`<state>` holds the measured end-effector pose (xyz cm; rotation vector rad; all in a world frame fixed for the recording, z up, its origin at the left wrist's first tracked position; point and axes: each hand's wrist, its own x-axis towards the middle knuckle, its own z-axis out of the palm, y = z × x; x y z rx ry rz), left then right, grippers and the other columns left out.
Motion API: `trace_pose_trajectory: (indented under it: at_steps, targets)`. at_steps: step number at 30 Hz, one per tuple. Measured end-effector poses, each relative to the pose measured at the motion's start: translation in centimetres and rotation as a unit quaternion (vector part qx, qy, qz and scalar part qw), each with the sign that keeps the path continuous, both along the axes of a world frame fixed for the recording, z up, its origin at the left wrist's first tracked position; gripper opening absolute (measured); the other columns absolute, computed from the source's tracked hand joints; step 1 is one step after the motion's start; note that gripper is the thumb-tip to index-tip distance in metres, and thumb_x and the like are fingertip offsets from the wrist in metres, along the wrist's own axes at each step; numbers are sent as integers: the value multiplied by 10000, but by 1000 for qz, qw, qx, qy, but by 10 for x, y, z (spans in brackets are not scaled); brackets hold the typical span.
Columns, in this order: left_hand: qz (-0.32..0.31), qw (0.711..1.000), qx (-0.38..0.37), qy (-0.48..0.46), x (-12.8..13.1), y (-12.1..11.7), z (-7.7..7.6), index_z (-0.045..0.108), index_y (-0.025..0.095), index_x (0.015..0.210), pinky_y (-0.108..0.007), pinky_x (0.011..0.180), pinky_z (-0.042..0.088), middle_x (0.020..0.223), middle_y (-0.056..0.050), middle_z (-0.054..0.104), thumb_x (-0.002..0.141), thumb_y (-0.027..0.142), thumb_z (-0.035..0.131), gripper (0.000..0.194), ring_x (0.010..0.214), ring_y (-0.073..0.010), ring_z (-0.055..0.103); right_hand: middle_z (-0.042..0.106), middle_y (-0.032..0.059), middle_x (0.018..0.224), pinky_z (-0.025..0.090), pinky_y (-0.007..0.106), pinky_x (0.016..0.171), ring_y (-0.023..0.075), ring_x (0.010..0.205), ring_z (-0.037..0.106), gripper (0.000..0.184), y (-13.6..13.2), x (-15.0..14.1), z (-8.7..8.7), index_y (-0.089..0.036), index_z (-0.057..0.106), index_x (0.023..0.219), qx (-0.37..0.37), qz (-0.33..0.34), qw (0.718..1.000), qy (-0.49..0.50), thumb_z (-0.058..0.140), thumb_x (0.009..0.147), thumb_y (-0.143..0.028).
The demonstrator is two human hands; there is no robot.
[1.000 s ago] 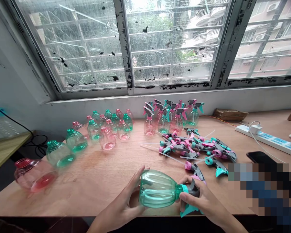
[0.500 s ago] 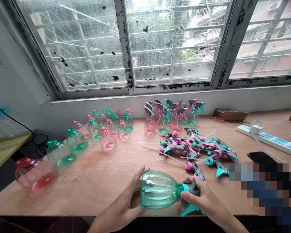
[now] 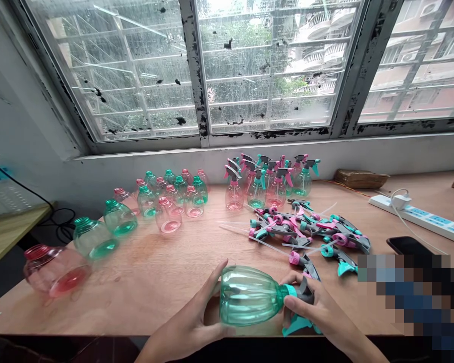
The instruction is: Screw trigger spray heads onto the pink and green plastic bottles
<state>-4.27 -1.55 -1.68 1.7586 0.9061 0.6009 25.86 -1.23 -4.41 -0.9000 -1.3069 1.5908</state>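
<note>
Green bottle (image 3: 249, 296) lies sideways, base in the left hand's (image 3: 208, 307) grip, neck in the right's (image 3: 306, 302)

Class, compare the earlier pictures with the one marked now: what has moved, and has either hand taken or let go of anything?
Very little moved: the green bottle seems slightly turned, its ribs showing more clearly, and the left thumb reaches slightly further right beneath it. Nothing was taken or let go. The right hand stays at the spray head; the loose sprayers stayed put.
</note>
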Motion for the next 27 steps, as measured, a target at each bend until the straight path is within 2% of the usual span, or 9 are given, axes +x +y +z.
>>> trace_pose_trajectory:
  at_steps: [2, 5, 7, 10, 13, 17, 20, 25, 27]
  targets:
    - [-1, 1000, 0, -2, 2, -1, 2, 4, 373, 1582, -483, 1222, 280, 1600, -75, 378, 910, 261, 687, 964, 1443, -295, 400, 795, 34, 647, 571, 276, 578, 206, 599, 755, 354, 0, 1, -1, -178, 587, 946, -1, 0, 1000, 4, 779, 827, -450]
    - [7, 1000, -3, -2, 2, -2, 3, 18, 376, 1581, -487, 1221, 281, 1603, -73, 373, 857, 278, 757, 1040, 1453, -304, 382, 794, 33, 644, 567, 275, 572, 210, 593, 754, 362, 0, 1, -1, -179, 587, 938, -5, -2, 1000, 4, 783, 820, -459]
    - [7, 1000, -9, -11, 0, -2, 2, 24, 367, 1583, -499, 1229, 259, 1623, -74, 339, 828, 338, 790, 1077, 1478, -316, 335, 790, 33, 637, 564, 275, 567, 214, 592, 755, 361, 0, 0, 0, -179, 588, 931, -3, -5, 1000, 1, 781, 820, -462]
    - [14, 1000, -14, -16, -2, -2, 0, 74, 351, 1587, -505, 1250, 194, 1666, -57, 237, 878, 444, 716, 961, 1523, -313, 229, 786, 31, 627, 564, 285, 560, 224, 588, 756, 368, 0, 0, 0, -182, 588, 925, -4, -9, 1000, -5, 784, 812, -473]
    - [22, 1000, -13, 1, -4, 0, -1, 112, 342, 1586, -506, 1263, 139, 1686, -38, 161, 899, 455, 685, 902, 1543, -309, 152, 788, 31, 634, 576, 302, 569, 232, 589, 757, 373, 0, 0, 0, -187, 591, 926, -6, -7, 1000, -4, 787, 804, -480]
    - [-6, 1000, -7, -9, -2, 1, 0, 41, 402, 1576, -496, 1247, 217, 1689, -22, 143, 884, 321, 731, 981, 1521, -306, 238, 791, 28, 626, 567, 280, 567, 220, 587, 756, 364, 0, 1, 0, -189, 587, 926, -14, 1, 1000, 2, 785, 811, -473]
    - [-5, 1000, -8, -10, 1, 0, 2, 25, 432, 1568, -469, 1238, 249, 1684, -11, 174, 903, 253, 706, 969, 1515, -282, 261, 797, 32, 634, 574, 285, 571, 221, 590, 755, 364, 0, 1, 0, -187, 594, 917, -18, 9, 1000, 8, 793, 803, -470]
    - [-12, 1000, -22, -17, 0, 1, 2, 21, 377, 1581, -513, 1237, 226, 1668, -60, 227, 840, 340, 780, 1062, 1504, -331, 272, 815, 47, 681, 594, 295, 576, 217, 603, 763, 348, 0, 0, -1, -181, 599, 921, -27, 21, 999, 24, 804, 804, -437]
    - [-12, 999, -29, -24, -1, 2, 1, 21, 365, 1584, -522, 1242, 203, 1674, -60, 205, 867, 409, 739, 1017, 1514, -339, 239, 816, 45, 686, 604, 299, 591, 213, 612, 767, 340, 0, 0, -1, -179, 597, 934, -29, 24, 999, 32, 805, 811, -419]
